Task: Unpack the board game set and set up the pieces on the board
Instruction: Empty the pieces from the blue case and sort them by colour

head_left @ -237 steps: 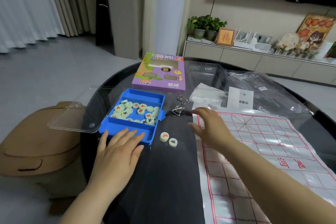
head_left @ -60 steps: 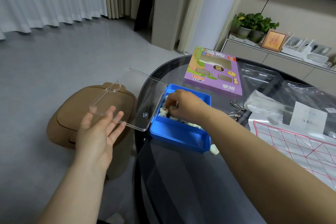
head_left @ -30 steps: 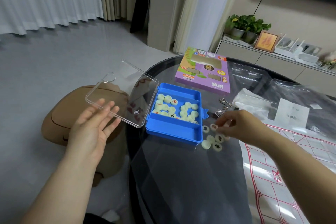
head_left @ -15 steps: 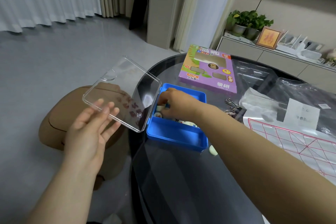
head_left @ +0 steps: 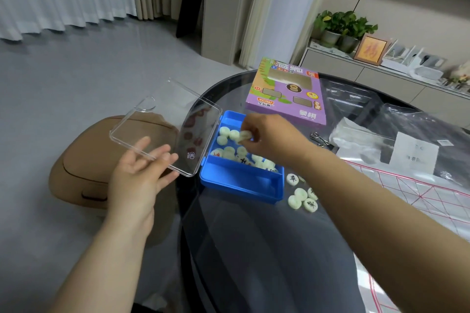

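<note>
Tabletop (head_left: 241, 249), dark glass, round; near part bare of game parts. Both forearms come in from the near edge.

Loose pieces (head_left: 301, 194): small heap of pale discs, some with black characters up, on the tabletop just beside the right wall of the blue case (head_left: 239, 185). Case sits near the left edge of the tabletop. Its front compartment looks empty; the back one holds more discs (head_left: 227, 136).

Left hand (head_left: 138, 175): off the left edge, fingers straight and slightly spread, tips touching the near edge of the clear lid (head_left: 162, 119), propping it open. Lid is hinged on the case's left wall and hangs out over the floor and a brown bin (head_left: 81, 160).

Right hand (head_left: 272, 138): over the back compartment, thumb and fingertips clamped on a pale piece (head_left: 243, 134), lifted just above the others. How many it holds, cannot tell.

Key relation: board sheet (head_left: 432, 193), red grid, lies toward the right edge of the tabletop, right of the pinching hand, with the case wall and the loose heap in between. Right hand is the nearer one; the left is busy with the lid. Judged step: emptying the case, no piece on the board yet.

Farther: metal clips (head_left: 318, 138), white leaflet (head_left: 413, 152), purple box (head_left: 287, 94) at the far edge.
</note>
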`<state>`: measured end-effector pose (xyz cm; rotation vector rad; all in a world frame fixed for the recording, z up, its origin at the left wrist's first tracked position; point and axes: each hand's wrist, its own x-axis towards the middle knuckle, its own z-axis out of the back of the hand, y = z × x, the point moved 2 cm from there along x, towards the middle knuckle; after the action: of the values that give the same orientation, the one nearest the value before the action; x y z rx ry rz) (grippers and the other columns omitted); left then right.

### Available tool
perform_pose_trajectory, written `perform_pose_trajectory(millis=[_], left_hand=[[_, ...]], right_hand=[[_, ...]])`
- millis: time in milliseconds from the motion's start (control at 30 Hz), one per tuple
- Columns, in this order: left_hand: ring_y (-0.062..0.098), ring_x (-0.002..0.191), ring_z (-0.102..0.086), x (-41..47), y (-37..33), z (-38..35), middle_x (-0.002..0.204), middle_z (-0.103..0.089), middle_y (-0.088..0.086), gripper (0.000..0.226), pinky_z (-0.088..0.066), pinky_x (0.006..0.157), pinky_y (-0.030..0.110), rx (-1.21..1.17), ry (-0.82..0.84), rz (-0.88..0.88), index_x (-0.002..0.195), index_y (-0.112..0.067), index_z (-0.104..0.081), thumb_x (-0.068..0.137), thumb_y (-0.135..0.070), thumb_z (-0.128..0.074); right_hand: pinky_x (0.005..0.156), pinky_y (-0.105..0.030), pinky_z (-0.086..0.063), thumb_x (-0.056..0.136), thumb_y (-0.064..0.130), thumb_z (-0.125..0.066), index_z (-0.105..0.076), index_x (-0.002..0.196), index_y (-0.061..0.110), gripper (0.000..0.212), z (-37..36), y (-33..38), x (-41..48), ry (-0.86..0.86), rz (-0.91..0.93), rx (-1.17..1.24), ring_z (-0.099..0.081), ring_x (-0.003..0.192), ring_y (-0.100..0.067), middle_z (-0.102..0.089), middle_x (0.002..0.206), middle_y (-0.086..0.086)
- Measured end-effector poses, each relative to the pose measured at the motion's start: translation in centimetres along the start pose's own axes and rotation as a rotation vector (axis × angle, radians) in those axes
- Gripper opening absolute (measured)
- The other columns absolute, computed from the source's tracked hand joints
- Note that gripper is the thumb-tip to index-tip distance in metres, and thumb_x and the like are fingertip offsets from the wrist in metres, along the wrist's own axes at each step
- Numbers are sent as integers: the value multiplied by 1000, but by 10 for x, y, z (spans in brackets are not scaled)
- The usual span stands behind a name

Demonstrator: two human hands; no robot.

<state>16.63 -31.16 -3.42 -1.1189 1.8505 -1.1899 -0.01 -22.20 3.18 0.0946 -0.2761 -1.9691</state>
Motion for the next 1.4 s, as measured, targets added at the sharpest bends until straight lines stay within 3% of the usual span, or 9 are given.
perform_pose_trajectory(millis=[167,300,433,567,700,833,967,1167,1400], left_hand=[[-2,62,-65,-1,0,-2,91,-60,-1,48,-54,57,13,14,11,-5,132,-11,-38,88,3,-49],[-3,60,-64,-4,-1,-3,89,-59,-2,47,-53,56,12,16,12,-17,132,-10,-37,89,4,-47],[-3,58,-64,-4,0,-3,89,-58,-1,47,-53,56,12,17,17,-19,133,-9,-36,89,4,-47],[-3,58,-65,-3,2,-3,89,-58,-1,47,-52,54,11,18,25,-19,133,-9,-36,89,4,-46],[-3,59,-65,-3,1,-3,90,-58,-2,46,-52,54,11,14,30,-19,131,-12,-36,89,4,-46],[-2,59,-65,-3,1,-2,90,-58,-1,48,-52,54,11,1,33,-13,133,-10,-35,89,5,-46],[-2,59,-65,-3,0,-3,90,-59,-1,47,-53,55,12,-3,24,-15,131,-11,-37,88,4,-47],[1,64,-66,-3,-1,-4,90,-60,-2,46,-53,55,12,-11,24,-11,129,-13,-40,87,4,-49],[9,81,-61,-3,-2,-3,91,-62,-3,48,-53,61,15,-12,32,-13,125,-17,-44,83,4,-53]], right_hand=[[54,-26,-29,83,15,-57,-56,90,10,9,21,-43,-56,9,-119,-87,-43,71,-18,-46,70,4],[49,-14,-26,84,24,-59,-43,84,20,17,13,-64,-88,138,-197,-156,-44,73,-18,-46,72,3],[50,-11,-26,83,26,-62,-42,84,20,21,13,-67,-100,156,-210,-110,-43,73,-16,-46,77,3],[53,-9,-30,80,27,-66,-52,91,21,19,11,-70,-106,199,-221,10,-41,63,1,-45,71,14],[52,-6,-33,82,26,-65,-57,106,18,26,11,-74,-108,181,-225,52,-41,62,4,-47,79,13],[56,-6,-37,83,21,-64,-61,104,14,22,20,-76,-101,106,-219,59,-46,65,1,-54,86,6],[56,-6,-36,84,13,-62,-64,100,9,17,31,-58,-73,15,-164,59,-48,68,-6,-52,77,10],[74,-18,-35,87,13,-56,-56,120,15,33,5,-7,-3,106,-12,57,-54,98,-14,-58,121,-1],[95,-34,-41,88,13,-49,-42,134,16,46,-24,5,27,157,-35,-65,-43,121,-27,-41,135,-8]])
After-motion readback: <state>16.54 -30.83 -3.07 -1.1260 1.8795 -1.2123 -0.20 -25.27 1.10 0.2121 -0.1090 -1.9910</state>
